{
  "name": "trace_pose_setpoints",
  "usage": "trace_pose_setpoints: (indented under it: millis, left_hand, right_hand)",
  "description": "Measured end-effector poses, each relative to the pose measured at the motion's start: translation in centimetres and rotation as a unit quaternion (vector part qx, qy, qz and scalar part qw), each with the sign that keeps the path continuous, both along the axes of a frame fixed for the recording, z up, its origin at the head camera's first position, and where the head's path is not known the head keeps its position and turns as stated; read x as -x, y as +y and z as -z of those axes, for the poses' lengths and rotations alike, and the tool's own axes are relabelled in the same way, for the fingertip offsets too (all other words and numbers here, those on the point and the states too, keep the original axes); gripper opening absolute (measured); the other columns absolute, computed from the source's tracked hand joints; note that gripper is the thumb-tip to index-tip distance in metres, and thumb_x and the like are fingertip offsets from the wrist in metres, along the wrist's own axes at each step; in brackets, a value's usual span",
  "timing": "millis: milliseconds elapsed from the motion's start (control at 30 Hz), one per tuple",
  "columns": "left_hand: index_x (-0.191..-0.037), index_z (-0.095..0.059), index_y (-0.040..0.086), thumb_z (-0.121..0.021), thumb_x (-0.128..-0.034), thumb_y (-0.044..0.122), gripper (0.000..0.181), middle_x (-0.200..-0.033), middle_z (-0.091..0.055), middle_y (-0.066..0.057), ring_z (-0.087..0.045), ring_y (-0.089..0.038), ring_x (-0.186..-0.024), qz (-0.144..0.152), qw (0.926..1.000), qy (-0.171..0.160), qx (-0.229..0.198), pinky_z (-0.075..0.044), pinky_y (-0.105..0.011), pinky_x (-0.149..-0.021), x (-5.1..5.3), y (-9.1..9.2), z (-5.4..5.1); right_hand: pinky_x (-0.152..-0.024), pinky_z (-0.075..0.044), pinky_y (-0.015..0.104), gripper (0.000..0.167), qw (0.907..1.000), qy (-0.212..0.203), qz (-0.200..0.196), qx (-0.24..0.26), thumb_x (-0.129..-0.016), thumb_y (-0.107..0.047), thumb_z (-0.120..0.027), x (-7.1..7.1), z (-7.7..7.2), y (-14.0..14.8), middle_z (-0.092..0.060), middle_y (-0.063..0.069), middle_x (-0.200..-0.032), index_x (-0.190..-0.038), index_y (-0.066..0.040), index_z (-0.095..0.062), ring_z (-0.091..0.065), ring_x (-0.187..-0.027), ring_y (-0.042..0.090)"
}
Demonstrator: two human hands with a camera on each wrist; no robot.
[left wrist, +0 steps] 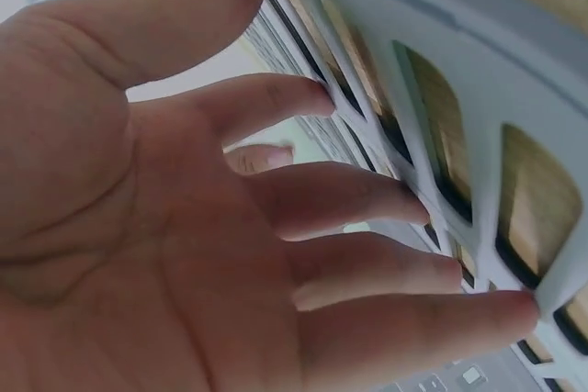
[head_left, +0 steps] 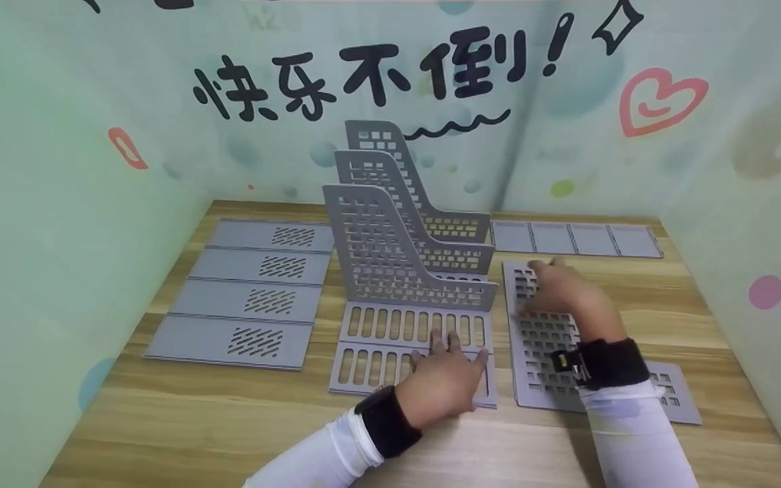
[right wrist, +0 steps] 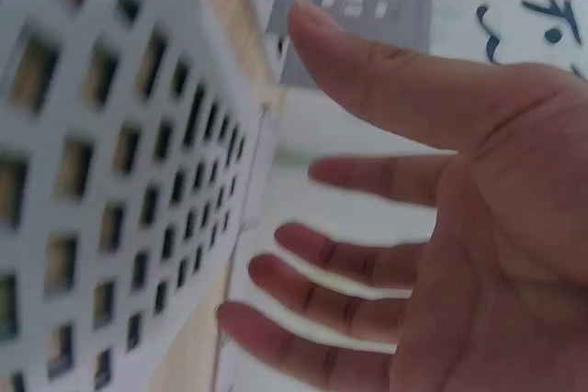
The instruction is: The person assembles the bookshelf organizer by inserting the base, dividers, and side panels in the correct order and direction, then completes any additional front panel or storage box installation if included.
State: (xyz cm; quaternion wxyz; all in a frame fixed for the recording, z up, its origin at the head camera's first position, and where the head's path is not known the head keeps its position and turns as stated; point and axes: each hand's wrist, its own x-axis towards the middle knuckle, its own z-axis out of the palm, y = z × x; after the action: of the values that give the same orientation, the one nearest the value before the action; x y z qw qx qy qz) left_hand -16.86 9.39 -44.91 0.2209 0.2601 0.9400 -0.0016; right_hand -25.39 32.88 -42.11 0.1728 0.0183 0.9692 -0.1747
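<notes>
My left hand [head_left: 441,383] rests with spread fingers on the slotted grey base panel [head_left: 363,324] at the centre; in the left wrist view the fingertips of that hand [left wrist: 248,218] touch the slotted surface. Three grey perforated side panels [head_left: 380,261] stand upright in a row on the back part of the base. Over a flat perforated panel [head_left: 523,366] on the right is my right hand [head_left: 563,295], its fingers extended. The right wrist view shows this hand [right wrist: 441,236] beside the perforated panel [right wrist: 138,162], with nothing held.
A flat grey sheet in four sections with slanted slots [head_left: 241,291] lies on the left of the wooden table [head_left: 160,420]. At the back right lies a narrow sectioned strip [head_left: 553,238]. Part of another perforated panel [head_left: 682,400] shows beyond my right wrist.
</notes>
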Motion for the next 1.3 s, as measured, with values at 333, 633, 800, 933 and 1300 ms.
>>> trace_pose_setpoints:
  millis: [333, 633, 800, 933, 1300]
  left_hand:
    - [-0.167, -0.035, 0.031, -0.054, -0.108, 0.018, 0.063, -0.177, -0.023, -0.019, -0.02, -0.043, -0.165, 0.034, 0.9986, 0.03, -0.028, -0.039, -0.066, -0.124, 0.5, -0.2, 0.8]
    - [-0.165, -0.039, 0.036, -0.041, -0.1129, 0.017, 0.055, -0.176, -0.03, -0.014, -0.031, -0.048, -0.16, 0.014, 0.9967, 0.076, -0.024, -0.042, -0.069, -0.12, 0.8, 0.5, 1.6]
    - [-0.161, -0.045, 0.039, -0.041, -0.1136, 0.017, 0.052, -0.171, -0.038, -0.014, -0.043, -0.047, -0.154, 0.007, 0.9941, 0.108, -0.007, -0.054, -0.069, -0.106, 1.0, 0.5, 1.3]
    - [-0.16, -0.047, 0.04, -0.044, -0.1129, 0.016, 0.053, -0.169, -0.043, -0.014, -0.047, -0.048, -0.151, -0.007, 0.9951, 0.098, 0.002, -0.058, -0.069, -0.098, 1.1, -0.1, 0.5]
    - [-0.167, -0.035, 0.034, -0.071, -0.0991, 0.042, 0.077, -0.175, -0.026, -0.024, -0.03, -0.055, -0.157, -0.011, 0.9995, -0.022, -0.018, -0.043, -0.078, -0.112, 1.2, -2.9, -1.2]
  right_hand:
    - [-0.082, -0.059, 0.043, 0.059, 0.9942, -0.074, 0.073, 0.025, -0.079, -0.042, -0.092, 0.3, 1.3, 2.1, -0.072, 0.018, -0.104, -0.111, 0.002, -0.067, -0.069, -0.094, 0.031]
    - [-0.083, -0.058, 0.041, 0.066, 0.987, -0.087, 0.102, 0.088, -0.086, -0.036, -0.086, -0.1, 1.0, 4.4, -0.065, 0.02, -0.11, -0.126, 0.004, -0.053, -0.065, -0.097, 0.032]
    - [-0.088, -0.063, 0.047, 0.091, 0.9896, -0.021, 0.078, 0.119, -0.089, -0.04, -0.084, -0.6, -1.1, 5.7, -0.06, 0.026, -0.119, -0.146, 0.009, -0.033, -0.066, -0.102, 0.037]
    - [-0.099, -0.057, 0.058, 0.091, 0.9884, 0.047, 0.065, 0.128, -0.096, -0.037, -0.078, -1.2, -3.1, 5.9, -0.058, 0.03, -0.127, -0.156, 0.009, -0.027, -0.063, -0.112, 0.043]
    - [-0.08, -0.054, 0.01, 0.044, 0.947, 0.241, 0.03, 0.21, -0.11, -0.025, -0.057, -4.1, -6.6, 4.6, -0.068, 0.026, -0.131, -0.147, -0.001, -0.05, -0.07, -0.12, 0.042]
